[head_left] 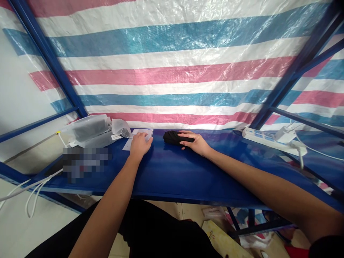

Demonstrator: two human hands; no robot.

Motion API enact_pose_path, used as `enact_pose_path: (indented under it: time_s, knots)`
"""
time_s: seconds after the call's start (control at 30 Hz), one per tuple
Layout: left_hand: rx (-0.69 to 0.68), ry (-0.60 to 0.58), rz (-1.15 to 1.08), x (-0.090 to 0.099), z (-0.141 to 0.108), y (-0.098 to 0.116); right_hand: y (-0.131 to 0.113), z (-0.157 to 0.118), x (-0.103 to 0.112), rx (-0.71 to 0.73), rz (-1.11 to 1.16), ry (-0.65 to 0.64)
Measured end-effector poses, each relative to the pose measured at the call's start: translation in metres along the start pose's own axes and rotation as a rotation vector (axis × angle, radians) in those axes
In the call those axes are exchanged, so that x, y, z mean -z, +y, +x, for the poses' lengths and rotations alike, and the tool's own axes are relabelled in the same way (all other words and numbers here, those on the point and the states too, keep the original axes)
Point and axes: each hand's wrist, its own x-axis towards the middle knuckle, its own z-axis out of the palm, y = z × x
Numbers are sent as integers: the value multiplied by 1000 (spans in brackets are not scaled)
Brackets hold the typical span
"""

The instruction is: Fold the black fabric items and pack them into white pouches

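Observation:
My left hand rests on some thin white papers or cards toward the back of the blue tabletop. Its fingers are slightly bent and apart, and they partly cover the papers. To the right, my right hand is closed around one end of a black bundle of gathered fabric, possibly a folded umbrella. The bundle lies sideways, low over or on the tabletop, its free end pointing left. My palm hides its right end.
Translucent plastic packaging lies at the left beside a blurred dark item and white cables. A white power strip with plugs sits at the right. Blue metal posts frame a striped plastic sheet behind.

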Motion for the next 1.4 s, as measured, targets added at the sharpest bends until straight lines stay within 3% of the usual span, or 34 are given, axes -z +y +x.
enact_pose_path:
  time_s: [0.17, 0.33, 0.43, 0.53, 0.7, 0.93, 1.07, 1.23, 1.4]
  knots:
    - [62, -73, 129, -4, 1, -5, 0, 1, -1, 17, -89, -23]
    - [101, -99, 89, 6, 2, 2, 2, -1, 1, 170, -212, -97]
    - [44, -44, 13, 10, 0, 7, 2, -2, 0, 217, -271, -97]
    - [-50, -8, -59, 11, -1, 11, -5, -3, -5, 281, -318, -18]
    - [-155, 36, -40, 10, -8, 23, -29, -10, -17, 529, -489, 107]
    - [-282, 28, -43, 9, -22, 55, -31, -8, -16, 763, -742, -107]
    - [-321, 29, -95, 5, -25, 64, -26, -4, -9, 768, -905, -135]
    - [-399, -10, -86, -2, -30, 73, -34, -9, -16, 627, -1126, -151]
    - [-514, -47, -140, -6, -29, 78, -35, -9, -17, 668, -1108, -235]
